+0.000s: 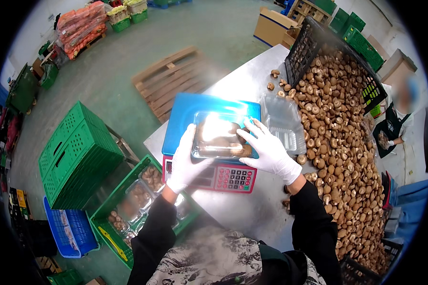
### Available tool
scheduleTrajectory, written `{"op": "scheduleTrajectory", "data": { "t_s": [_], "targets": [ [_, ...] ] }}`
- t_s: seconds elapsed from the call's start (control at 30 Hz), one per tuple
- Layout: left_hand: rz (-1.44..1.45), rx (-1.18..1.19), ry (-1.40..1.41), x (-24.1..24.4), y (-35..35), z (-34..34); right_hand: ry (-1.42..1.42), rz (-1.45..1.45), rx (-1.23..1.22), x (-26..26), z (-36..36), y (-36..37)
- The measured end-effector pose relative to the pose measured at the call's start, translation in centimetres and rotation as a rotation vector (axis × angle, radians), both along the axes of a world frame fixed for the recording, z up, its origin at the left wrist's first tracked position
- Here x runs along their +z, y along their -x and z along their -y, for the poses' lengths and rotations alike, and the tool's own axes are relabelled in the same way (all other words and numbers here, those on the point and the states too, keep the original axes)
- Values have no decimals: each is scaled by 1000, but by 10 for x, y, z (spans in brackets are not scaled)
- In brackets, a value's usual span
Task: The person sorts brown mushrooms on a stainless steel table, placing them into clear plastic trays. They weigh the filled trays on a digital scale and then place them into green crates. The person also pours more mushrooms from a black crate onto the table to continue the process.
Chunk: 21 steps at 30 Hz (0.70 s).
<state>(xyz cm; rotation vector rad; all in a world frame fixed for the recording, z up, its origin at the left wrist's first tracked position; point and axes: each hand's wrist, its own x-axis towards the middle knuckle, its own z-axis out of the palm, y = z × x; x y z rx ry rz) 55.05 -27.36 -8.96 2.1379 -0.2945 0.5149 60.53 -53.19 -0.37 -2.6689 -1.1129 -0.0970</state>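
Note:
Both my hands wear white gloves and press on opposite sides of a clear plastic clamshell box [219, 151] holding brown mushrooms. My left hand [186, 162] is against its left side. My right hand [270, 150] spreads its fingers over the right side and edge of the lid. Beneath the box is the blue platform of a weighing scale [178, 110], whose red front panel carries a keypad [235, 179]. Glare hides part of the lid, and my left hand covers part of the panel. An open clear box [283, 124] lies right of the scale.
A large heap of shiitake mushrooms [337, 142] spreads from a tipped black crate [303, 53] along the metal table [232, 203]. At lower left, a green crate [107, 210] contains filled boxes, near stacked green crates [78, 156]. A co-worker [396, 121] stands beyond the heap.

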Motion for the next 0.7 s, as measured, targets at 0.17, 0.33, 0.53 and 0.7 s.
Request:
{"op": "scheduleTrajectory", "data": {
  "t_s": [0.17,0.33,0.53,0.7],
  "targets": [
    [12,8,8,3,-3,6,-16,44,-53,-13,-7,6],
    [10,63,86,-4,-1,12,-26,107,-98,-21,-22,14],
    [16,131,126,-3,2,24,-21,205,-64,-27,-20,13],
    [-2,136,235,-8,-2,28,-130,266,-64,-34,-20,11]
  ]
}}
